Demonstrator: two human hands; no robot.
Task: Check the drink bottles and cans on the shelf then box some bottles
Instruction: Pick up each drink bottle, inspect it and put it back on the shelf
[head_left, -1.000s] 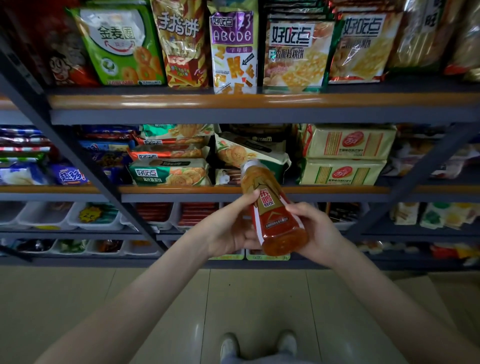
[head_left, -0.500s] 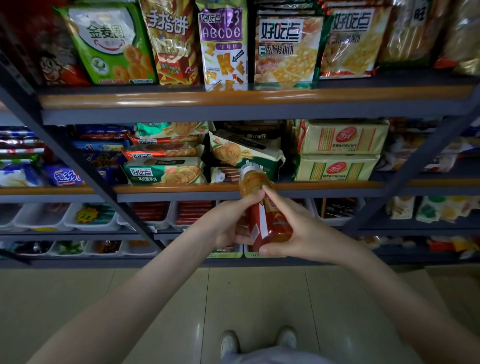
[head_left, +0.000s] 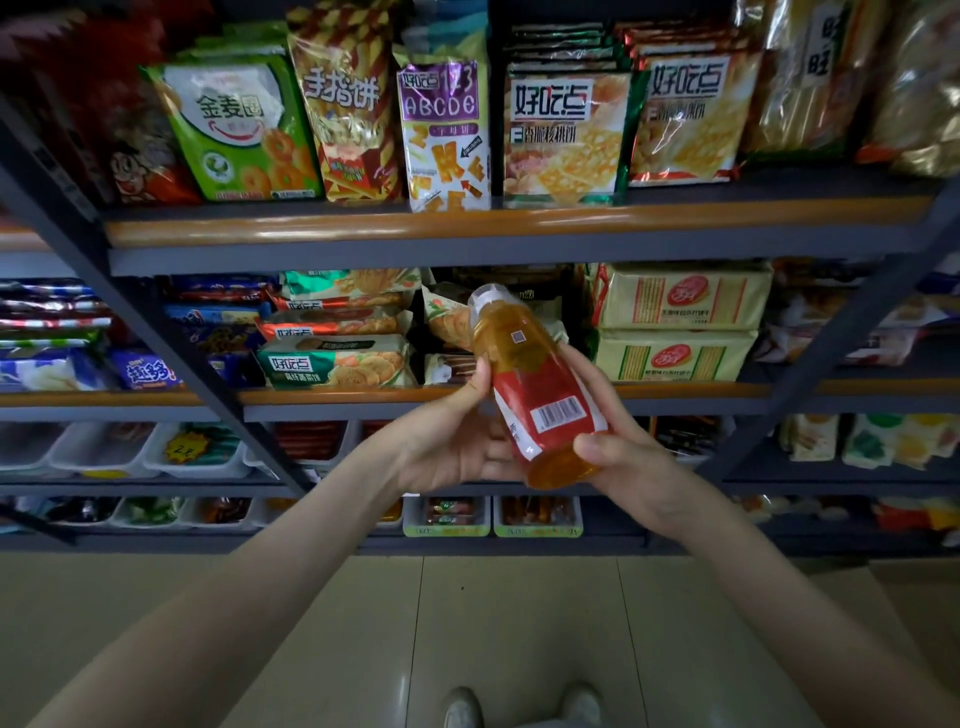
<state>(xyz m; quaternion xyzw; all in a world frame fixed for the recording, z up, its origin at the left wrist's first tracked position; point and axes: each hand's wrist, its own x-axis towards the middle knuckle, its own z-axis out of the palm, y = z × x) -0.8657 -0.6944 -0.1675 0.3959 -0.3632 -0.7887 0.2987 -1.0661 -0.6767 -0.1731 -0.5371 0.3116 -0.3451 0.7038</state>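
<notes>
An amber drink bottle (head_left: 535, 384) with a white cap and a red label is held tilted in front of the shelves, cap pointing up and left. Its barcode faces me. My left hand (head_left: 452, 447) holds the bottle from the left, thumb up along its side. My right hand (head_left: 618, 447) grips it from the right, fingers behind the label and thumb near the base. No box, can or other bottle shows in this view.
A dark metal shelf rack (head_left: 467, 234) stands close ahead. Snack bags (head_left: 447, 135) fill the top level, biscuit packs (head_left: 675, 322) the middle, white trays (head_left: 192, 447) the lower ones. Pale floor tiles (head_left: 519, 623) and my shoes (head_left: 519, 706) lie below.
The bottle has been turned in my hands, so the barcode side faces me instead of the front label. My right thumb has moved from across the front to the base.
</notes>
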